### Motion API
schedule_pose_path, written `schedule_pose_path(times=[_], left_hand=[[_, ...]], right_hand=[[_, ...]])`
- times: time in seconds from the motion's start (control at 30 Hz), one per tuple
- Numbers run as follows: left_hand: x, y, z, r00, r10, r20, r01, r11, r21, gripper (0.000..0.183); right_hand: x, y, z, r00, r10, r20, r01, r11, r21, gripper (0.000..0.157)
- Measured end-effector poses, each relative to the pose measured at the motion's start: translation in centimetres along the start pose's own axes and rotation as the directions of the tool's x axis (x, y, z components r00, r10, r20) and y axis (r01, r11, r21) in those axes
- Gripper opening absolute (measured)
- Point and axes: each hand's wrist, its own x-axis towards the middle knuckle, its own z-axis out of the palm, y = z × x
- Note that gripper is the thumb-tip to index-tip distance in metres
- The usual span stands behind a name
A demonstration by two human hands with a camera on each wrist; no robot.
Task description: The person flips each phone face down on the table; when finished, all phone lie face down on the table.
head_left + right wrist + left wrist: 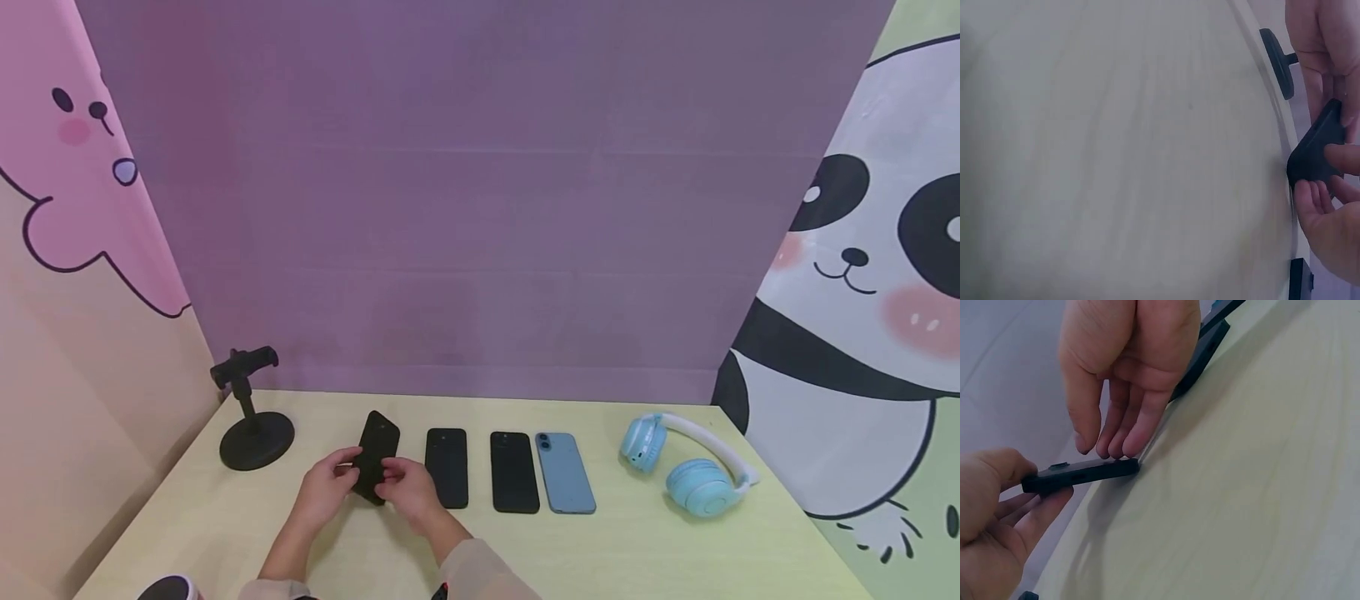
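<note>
A black phone (377, 442) stands tilted just above the pale table, its upper end leaning away. My left hand (324, 492) grips its left edge between thumb and fingers; the left wrist view shows this hand (997, 519) pinching the phone (1094, 474) across its thickness. At the right edge is my right hand (412, 493), curled with thumb and fingertips against the phone. In the right wrist view, this hand (1335, 231) has its fingers around the lower corner of the phone (1319, 150). The right palm is hidden in the head view.
Right of the hands lie a dark phone (446, 468), a black phone (515, 472) and a light blue phone (566, 475). Blue-and-white headphones (701, 487) rest farther right. A black stand (257, 437) is at the left; a round dark-topped object (167, 589) is partly cut off below.
</note>
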Motion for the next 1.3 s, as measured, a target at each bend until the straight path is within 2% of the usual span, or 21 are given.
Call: schedule_pose_path(times=[0.17,0.37,0.83,1.13,1.3], left_hand=[[0.1,-0.4,-0.2,1.0,-0.006,-0.016,0.007,0.997,0.081,0.034],[0.1,-0.8,-0.1,0.999,-0.032,0.002,0.031,0.99,0.139,0.041],[0.0,-1.1,0.1,0.999,-0.028,0.022,0.023,0.979,0.204,0.045],[0.0,-1.5,0.7,1.0,-0.007,0.005,0.006,0.97,0.245,0.045],[0.0,-1.8,0.8,1.0,-0.004,0.031,-0.003,0.973,0.23,0.048]], right_hand=[[0.0,0.3,0.3,0.999,-0.035,-0.017,0.031,0.977,-0.212,0.037],[0.0,0.4,0.5,0.998,-0.055,-0.03,0.042,0.946,-0.321,0.039],[0.2,0.5,-0.1,0.998,-0.048,0.034,0.057,0.919,-0.389,0.045],[0.6,0.5,-0.4,0.998,-0.049,0.05,0.066,0.893,-0.446,0.05],[0.6,0.6,-0.4,0.997,-0.052,0.054,0.071,0.89,-0.45,0.051]])
